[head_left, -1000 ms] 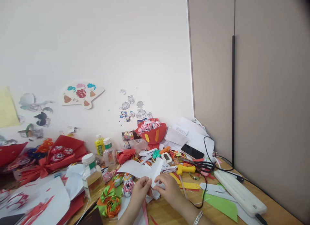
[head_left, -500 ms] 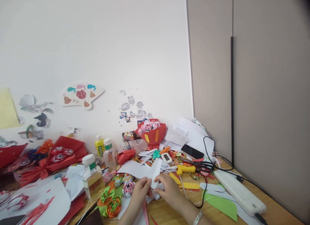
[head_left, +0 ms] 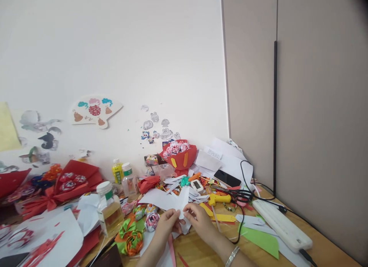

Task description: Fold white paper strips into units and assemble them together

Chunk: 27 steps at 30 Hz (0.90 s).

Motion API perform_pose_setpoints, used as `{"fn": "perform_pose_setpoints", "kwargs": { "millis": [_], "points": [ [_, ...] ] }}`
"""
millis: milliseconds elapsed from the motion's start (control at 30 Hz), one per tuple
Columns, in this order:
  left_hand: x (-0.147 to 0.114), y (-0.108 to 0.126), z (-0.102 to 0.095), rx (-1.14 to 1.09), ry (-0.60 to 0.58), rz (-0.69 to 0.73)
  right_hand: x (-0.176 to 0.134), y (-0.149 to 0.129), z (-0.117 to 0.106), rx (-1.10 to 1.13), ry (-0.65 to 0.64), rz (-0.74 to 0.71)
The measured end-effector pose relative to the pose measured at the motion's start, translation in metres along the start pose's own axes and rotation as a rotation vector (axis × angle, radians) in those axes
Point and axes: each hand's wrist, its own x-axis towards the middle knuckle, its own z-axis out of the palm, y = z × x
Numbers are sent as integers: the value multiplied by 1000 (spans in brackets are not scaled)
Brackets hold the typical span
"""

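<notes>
My left hand (head_left: 170, 221) and my right hand (head_left: 197, 218) meet low in the middle of the view, fingers pinched on a folded piece of white paper (head_left: 181, 202). A narrow part of the paper stands up beyond the fingertips; its lower part is partly hidden by the hands. Behind my left hand lies a larger white sheet (head_left: 156, 197). Paper roses (head_left: 151, 221) in pink, white, green and orange sit just left of my left hand. A silver bracelet (head_left: 232, 256) circles my right wrist.
A yellow glue gun (head_left: 219, 199), black cables (head_left: 243, 196), a phone (head_left: 227, 178) and a white power strip (head_left: 281, 225) lie on the right. Bottles (head_left: 109, 209) stand on the left. A red bouquet (head_left: 181, 159) stands at the back, by the wall.
My fingers have shifted slightly on the white paper, and the right fingertips have moved up and closer to the left ones. The whole view has moved a little.
</notes>
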Motion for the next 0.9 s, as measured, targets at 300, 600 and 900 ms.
{"fn": "perform_pose_setpoints", "kwargs": {
  "millis": [300,600,900],
  "points": [
    [0,0,-3,-6,142,-30,-3,-5,-1,-161,-78,-26],
    [-6,4,-1,-45,-48,-5,1,1,-3,-146,-69,-4],
    [-10,12,2,-269,-100,-5,2,-8,-16,-65,-138,-133]
  ]
}}
